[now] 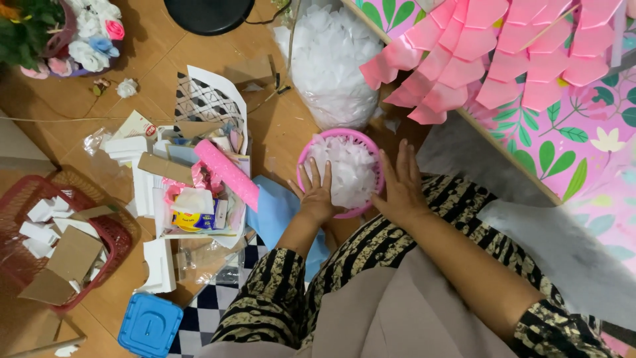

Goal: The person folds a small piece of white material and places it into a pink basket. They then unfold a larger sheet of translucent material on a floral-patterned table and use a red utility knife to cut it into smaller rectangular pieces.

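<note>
Pink plastic is making up the little round basket [373, 142], and it is sitting on the brown wooden floor [159, 56] just in front of the person's knees. White petal-shaped pieces [344, 169], thin and soft-looking, are filling it in a fluffy heap.

The left hand [317, 192] is lying flat on the near left rim of the basket, fingers spread and pointing away, touching the rim and the edge of the white heap. It is not closing around anything. The right hand [400, 189] is resting flat against the basket's right side, fingers straight and together, open too, holding nothing.

A big clear bag [331, 63] stuffed with more white pieces is lying just behind the basket. To the right, a board with a pink leafy pattern [570, 132] is carrying rows of smooth pink paper petals [490, 59] that are overlapping like fish scales.

On the left, a messy pile is sitting on the floor: white foam blocks [142, 172], brown cardboard bits, a sparkly pink roll [228, 172] and a light blue sheet [275, 212]. A red mesh basket [36, 192] is holding cardboard and white scraps. A small blue plastic box [151, 325] with a square lid is sitting near the bottom. Cloth flowers [93, 40] are peeking in at the top left corner.

The person is wearing striped black and tan sleeves.
</note>
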